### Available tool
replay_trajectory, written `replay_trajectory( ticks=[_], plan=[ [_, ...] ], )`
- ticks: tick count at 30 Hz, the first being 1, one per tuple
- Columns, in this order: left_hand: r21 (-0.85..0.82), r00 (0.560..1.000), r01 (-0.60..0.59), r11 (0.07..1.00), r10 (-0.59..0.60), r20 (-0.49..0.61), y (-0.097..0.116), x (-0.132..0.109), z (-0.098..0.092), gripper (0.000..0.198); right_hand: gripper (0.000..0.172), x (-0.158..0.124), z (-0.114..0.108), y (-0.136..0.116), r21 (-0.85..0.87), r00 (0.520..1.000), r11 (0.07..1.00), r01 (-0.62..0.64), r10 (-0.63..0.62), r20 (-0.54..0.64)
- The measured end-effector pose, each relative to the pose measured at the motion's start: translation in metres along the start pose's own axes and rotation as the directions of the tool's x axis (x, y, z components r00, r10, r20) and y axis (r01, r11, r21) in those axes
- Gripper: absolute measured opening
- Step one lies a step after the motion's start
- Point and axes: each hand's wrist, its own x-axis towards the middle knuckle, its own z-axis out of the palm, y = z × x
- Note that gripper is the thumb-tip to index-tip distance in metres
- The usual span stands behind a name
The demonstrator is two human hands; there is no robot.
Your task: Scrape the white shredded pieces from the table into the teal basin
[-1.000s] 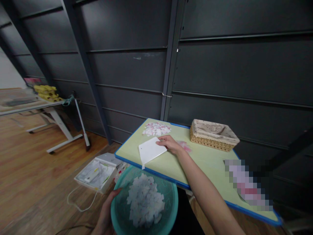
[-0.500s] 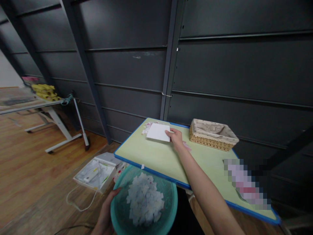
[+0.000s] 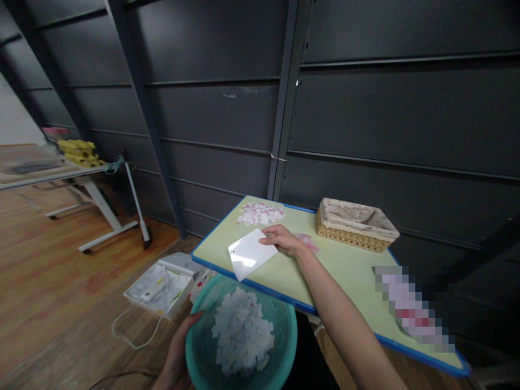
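My right hand [image 3: 282, 240] pinches a flat white plastic scraper [image 3: 248, 254] by its right edge. It is tilted above the pale green tabletop [image 3: 341, 281], its lower corner near the blue front edge. With my left hand [image 3: 179, 346] I grip the left rim of a turquoise mesh basket [image 3: 287, 346], just below the table edge. Inside the basket lies a heap of small white paper pieces [image 3: 244, 333]. At the back left of the table, a spread of white and pink paper scraps [image 3: 260, 213] is in view.
A lined wicker basket [image 3: 355, 227] stands at the table's back right, beside a small pink patch [image 3: 307, 242]. A blurred-out sheet [image 3: 412, 311] lies to the right. On the floor sits an open white box [image 3: 158, 290] with a cord. A dark panelled wall rises behind.
My right hand has drawn the scraper back toward the front edge and tilted it, uncovering the scraps behind. The left hand and mesh basket have stayed nearly still.
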Motion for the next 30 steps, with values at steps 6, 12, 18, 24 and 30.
replay_trajectory(
  ticks=[6, 12, 18, 24, 30],
  plan=[
    [-0.003, 0.999, 0.052, 0.999, -0.052, -0.012, -0.001, -0.004, 0.003, 0.009, 0.055, 0.012, -0.013, 0.004, -0.152, 0.811, 0.982, 0.113, -0.180, -0.556],
    [0.008, 0.999, 0.037, 0.999, -0.037, -0.027, 0.001, -0.007, 0.009, 0.011, 0.041, 0.012, -0.024, 0.006, -0.665, 0.514, 0.745, -0.044, -0.555, -0.655],
    [0.018, 1.000, 0.008, 1.000, -0.008, -0.022, -0.002, -0.004, 0.004, 0.009, 0.035, 0.014, -0.012, 0.012, -0.780, 0.573, 0.621, -0.082, -0.610, -0.546],
    [-0.001, 0.999, 0.037, 0.999, -0.037, 0.000, -0.002, -0.005, 0.005, 0.013, 0.033, 0.017, -0.009, 0.016, -0.811, 0.606, 0.579, -0.081, -0.618, -0.502],
    [0.022, 0.999, 0.037, 0.999, -0.036, -0.017, -0.003, -0.003, 0.004, 0.011, 0.035, 0.015, -0.012, 0.012, -0.774, 0.563, 0.627, -0.085, -0.611, -0.556]
  ],
)
